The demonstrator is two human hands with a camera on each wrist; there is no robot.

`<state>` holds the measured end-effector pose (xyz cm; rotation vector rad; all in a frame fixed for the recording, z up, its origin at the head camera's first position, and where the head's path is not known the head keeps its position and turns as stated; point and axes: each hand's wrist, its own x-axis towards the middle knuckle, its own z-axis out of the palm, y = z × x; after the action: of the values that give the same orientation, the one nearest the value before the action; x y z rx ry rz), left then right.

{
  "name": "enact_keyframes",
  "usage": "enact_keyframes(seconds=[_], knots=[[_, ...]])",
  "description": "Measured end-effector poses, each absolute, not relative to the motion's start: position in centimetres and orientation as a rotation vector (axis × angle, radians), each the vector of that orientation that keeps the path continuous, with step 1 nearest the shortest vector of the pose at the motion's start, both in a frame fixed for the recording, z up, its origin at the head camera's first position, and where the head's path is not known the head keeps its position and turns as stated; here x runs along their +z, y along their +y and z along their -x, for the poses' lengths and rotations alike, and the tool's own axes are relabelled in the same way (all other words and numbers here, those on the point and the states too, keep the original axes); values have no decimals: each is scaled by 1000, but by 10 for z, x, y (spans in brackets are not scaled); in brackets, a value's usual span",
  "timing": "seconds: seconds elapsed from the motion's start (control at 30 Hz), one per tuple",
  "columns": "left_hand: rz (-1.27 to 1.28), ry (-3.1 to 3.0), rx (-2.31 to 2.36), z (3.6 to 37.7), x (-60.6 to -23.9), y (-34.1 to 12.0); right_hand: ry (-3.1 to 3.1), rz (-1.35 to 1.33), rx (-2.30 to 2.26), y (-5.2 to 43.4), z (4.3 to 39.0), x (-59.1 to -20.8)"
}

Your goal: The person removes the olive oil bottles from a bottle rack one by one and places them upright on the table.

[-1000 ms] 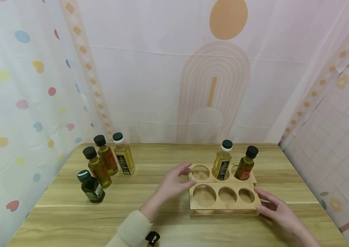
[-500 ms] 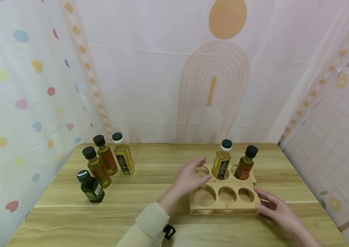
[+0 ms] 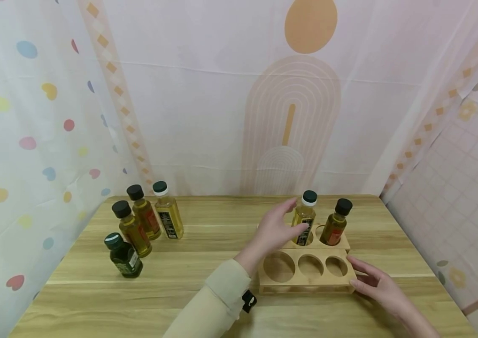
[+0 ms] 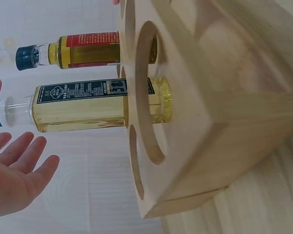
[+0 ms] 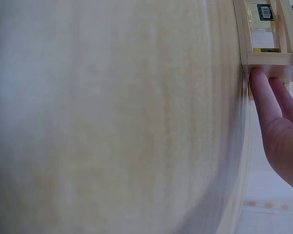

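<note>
Reaching with spread fingers, the left hand (image 3: 279, 231) hovers just beside the green-capped oil bottle (image 3: 304, 218) standing in the wooden rack (image 3: 306, 280), gripping nothing. Flat and open, the right hand (image 3: 375, 284) presses the rack's right end, apparently steadying it on the surface (image 3: 205, 286). Four bottles (image 3: 142, 225) wait well apart, left.

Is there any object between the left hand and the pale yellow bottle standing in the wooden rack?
No, nothing visible. The left hand, fingers open, is right beside the pale yellow bottle in the wooden rack; only open air separates them in the left wrist view.
</note>
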<state>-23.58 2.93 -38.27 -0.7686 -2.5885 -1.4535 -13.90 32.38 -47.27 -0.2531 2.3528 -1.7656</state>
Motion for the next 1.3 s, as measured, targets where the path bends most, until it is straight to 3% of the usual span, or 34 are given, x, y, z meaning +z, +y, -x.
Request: enact_keyframes(seconds=[1.3], knots=[[556, -2427, -1831, 253, -365, 63, 2319, 302, -1782, 326, 138, -474]])
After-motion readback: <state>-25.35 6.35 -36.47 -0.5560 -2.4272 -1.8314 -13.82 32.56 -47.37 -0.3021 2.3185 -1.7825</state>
